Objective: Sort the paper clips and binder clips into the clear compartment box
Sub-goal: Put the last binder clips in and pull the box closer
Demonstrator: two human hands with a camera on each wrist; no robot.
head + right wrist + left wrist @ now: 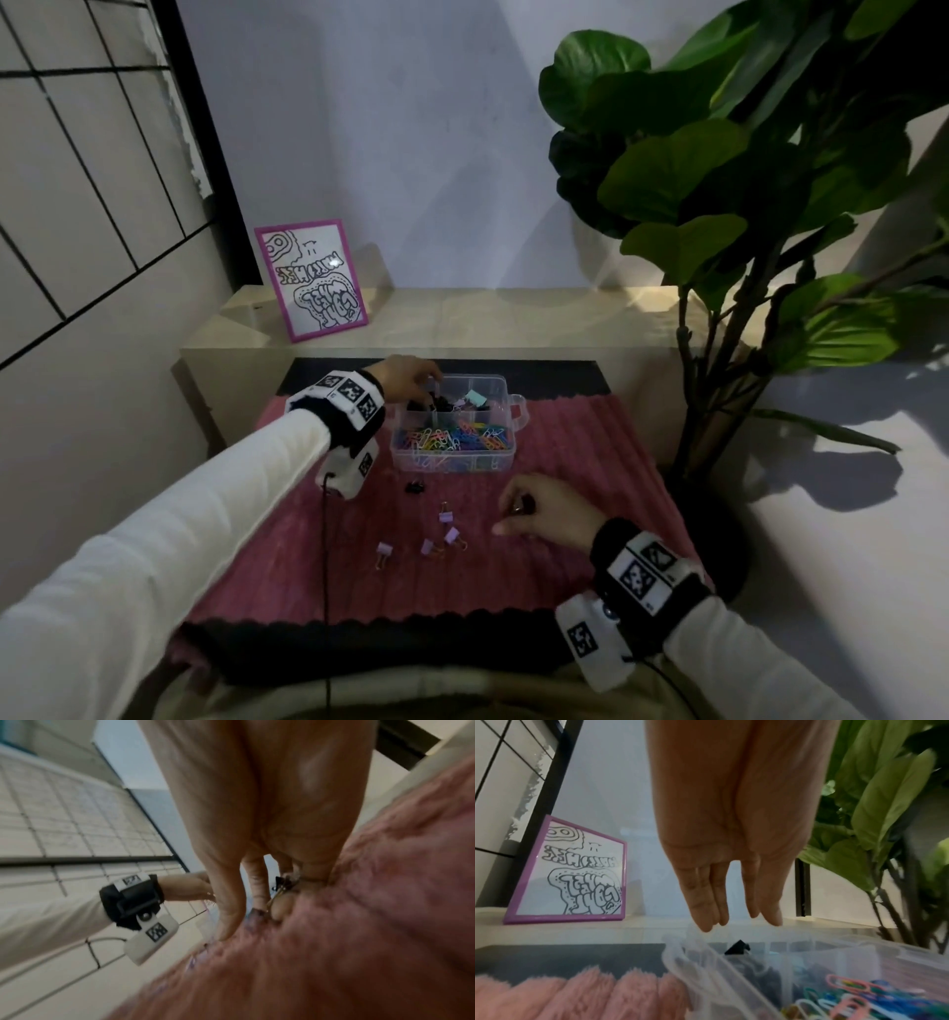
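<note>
The clear compartment box [508, 452] sits on a pink furry mat [565, 565]. Its front section holds coloured paper clips [452, 437]; the back holds black binder clips and a teal one [475, 397]. My left hand [429, 393] hangs over the back left compartment with its fingers straight down and holds nothing. A black binder clip [738, 947] lies just below the fingertips [706, 925]. My right hand [513, 514] rests on the mat with its fingers curled round a black binder clip [281, 882]. Several purple binder clips [452, 537] and one black clip [413, 487] lie loose on the mat.
A pink-framed drawing [313, 280] leans on a low beige shelf [462, 318] behind the box. A large leafy plant [744, 180] stands at the right. The box has a handle [521, 411] on its right side. A tiled wall runs along the left.
</note>
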